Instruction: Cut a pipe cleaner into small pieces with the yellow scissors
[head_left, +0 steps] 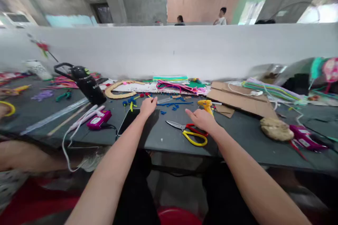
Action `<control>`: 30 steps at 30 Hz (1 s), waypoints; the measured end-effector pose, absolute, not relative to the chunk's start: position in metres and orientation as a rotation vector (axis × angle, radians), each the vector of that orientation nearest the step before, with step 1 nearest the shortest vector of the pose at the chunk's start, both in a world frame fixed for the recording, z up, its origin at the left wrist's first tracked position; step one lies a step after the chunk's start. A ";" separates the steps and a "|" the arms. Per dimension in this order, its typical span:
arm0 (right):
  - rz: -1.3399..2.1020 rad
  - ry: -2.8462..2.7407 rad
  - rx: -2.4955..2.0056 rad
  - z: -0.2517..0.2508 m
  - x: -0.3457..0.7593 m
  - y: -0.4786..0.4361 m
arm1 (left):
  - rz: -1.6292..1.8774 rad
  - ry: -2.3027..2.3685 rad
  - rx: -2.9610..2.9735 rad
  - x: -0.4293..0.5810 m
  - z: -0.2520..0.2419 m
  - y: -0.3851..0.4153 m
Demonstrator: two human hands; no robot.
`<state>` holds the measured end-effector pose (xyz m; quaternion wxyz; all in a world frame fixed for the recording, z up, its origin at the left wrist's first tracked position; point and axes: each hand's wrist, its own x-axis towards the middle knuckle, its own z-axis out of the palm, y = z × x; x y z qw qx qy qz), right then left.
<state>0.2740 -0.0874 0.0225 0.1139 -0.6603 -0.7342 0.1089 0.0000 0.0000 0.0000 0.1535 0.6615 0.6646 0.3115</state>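
My left hand (148,106) reaches forward over the dark grey table (163,133), fingers curled down beside a black phone (128,119) and near blue pipe-cleaner bits (171,104); I cannot make out anything in it. My right hand (202,119) hovers with fingers loosely extended, above red and yellow scissors (188,132) and just short of a yellow glue gun (206,105). It holds nothing.
A black flask (87,82) stands at the left, a pink device (99,119) with white cable beside it. Cardboard sheets (237,98), a beige lump (276,129) and coloured pipe cleaners (176,86) lie along the white partition (169,52). Another person's arm (29,156) rests at the left.
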 end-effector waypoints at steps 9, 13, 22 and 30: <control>0.426 -2.260 -1.626 0.024 0.249 -0.096 | 0.802 1.751 2.137 0.024 0.004 -0.064; 0.428 -2.233 -1.492 0.028 0.246 -0.104 | 0.761 1.655 2.230 0.027 0.006 -0.075; 0.501 -2.223 -1.152 0.017 0.231 -0.101 | 1.099 1.124 1.981 0.062 0.017 -0.092; 0.044 -1.812 -1.467 0.020 0.228 -0.102 | 1.145 1.023 1.616 0.091 0.014 -0.116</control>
